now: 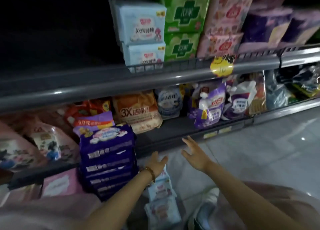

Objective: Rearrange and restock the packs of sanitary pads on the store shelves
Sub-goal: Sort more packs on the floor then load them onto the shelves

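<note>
Both hands empty w/ fingers spread. Left hand (156,163) at 3 o'clock of the purple pad stack (107,160), right hand (194,154) by the lower shelf (164,137) edge; light-blue packs (161,205) at 6 o'clock.

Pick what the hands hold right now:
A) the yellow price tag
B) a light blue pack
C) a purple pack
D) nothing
D: the left hand and right hand are both open and empty, and neither grips the purple stack beside them.
</note>
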### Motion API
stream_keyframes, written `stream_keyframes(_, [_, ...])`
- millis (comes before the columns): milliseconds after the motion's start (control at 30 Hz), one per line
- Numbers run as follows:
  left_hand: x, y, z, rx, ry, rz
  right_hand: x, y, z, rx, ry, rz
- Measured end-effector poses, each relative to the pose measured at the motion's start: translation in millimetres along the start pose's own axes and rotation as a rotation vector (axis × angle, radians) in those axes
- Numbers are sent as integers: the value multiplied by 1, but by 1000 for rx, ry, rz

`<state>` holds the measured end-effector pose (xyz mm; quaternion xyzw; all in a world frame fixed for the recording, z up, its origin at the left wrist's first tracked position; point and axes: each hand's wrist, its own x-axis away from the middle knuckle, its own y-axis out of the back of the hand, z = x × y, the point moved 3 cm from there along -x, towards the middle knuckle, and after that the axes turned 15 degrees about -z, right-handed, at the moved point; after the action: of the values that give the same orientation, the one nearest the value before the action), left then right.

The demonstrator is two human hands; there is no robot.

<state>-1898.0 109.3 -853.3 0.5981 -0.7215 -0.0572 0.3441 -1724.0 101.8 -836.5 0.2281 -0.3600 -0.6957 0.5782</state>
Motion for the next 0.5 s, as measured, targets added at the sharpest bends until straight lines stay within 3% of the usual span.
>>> stream_keyframes(133, [-5, -24, 60, -39, 209, 69, 22, -51, -48, -157, -379, 157])
stream_keyframes(267, [-3, -36, 104, 92, 371, 90, 49, -104, -78, -249, -635, 322])
stream_keyframes(500, [6, -56, 177, 95, 647, 207, 104, -178, -125, -523, -795, 406])
